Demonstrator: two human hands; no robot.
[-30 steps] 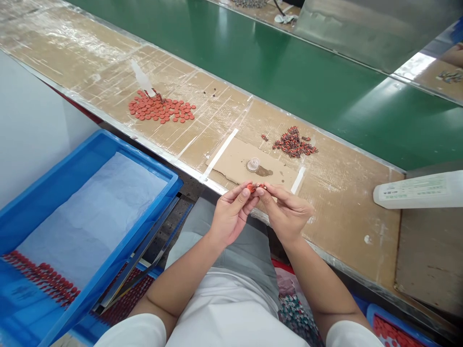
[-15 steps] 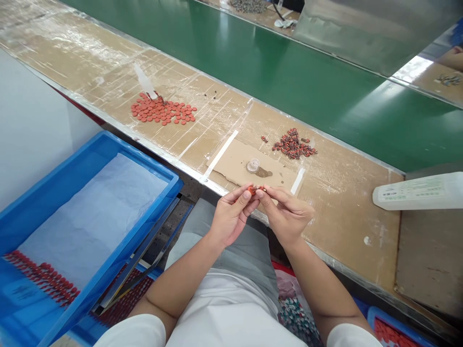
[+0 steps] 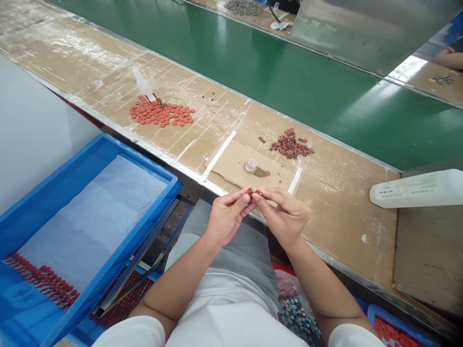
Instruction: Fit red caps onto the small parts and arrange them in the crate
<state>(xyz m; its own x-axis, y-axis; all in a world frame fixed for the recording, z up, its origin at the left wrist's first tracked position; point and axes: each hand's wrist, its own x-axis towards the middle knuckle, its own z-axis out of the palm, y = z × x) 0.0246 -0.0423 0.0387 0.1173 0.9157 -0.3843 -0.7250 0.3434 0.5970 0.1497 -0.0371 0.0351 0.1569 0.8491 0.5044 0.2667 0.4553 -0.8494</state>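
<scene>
My left hand point(image 3: 229, 214) and my right hand point(image 3: 285, 212) meet fingertip to fingertip just in front of the table's near edge. Thumb and fingers of the left are closed on a small red piece point(image 3: 249, 192). Against it, the right pinches a small red-and-dark piece point(image 3: 258, 192), mostly covered by the fingertips. Beyond the hands, a small clear cup point(image 3: 251, 166) stands on a cardboard sheet point(image 3: 231, 161), beside a wet brown patch. A pile of small red-and-black pieces point(image 3: 291, 144) lies farther back to the right.
Red discs point(image 3: 161, 113) with a white-nozzled bottle point(image 3: 142, 84) lie to the left. A translucent bottle point(image 3: 408, 189) is at right. Behind runs a green conveyor belt point(image 3: 253, 60). A lined blue tray point(image 3: 144, 166) holds rows of red pieces at lower left.
The view has shifted slightly. Both hands stay together at the same place, with the fingertips closing more over the red pieces.
</scene>
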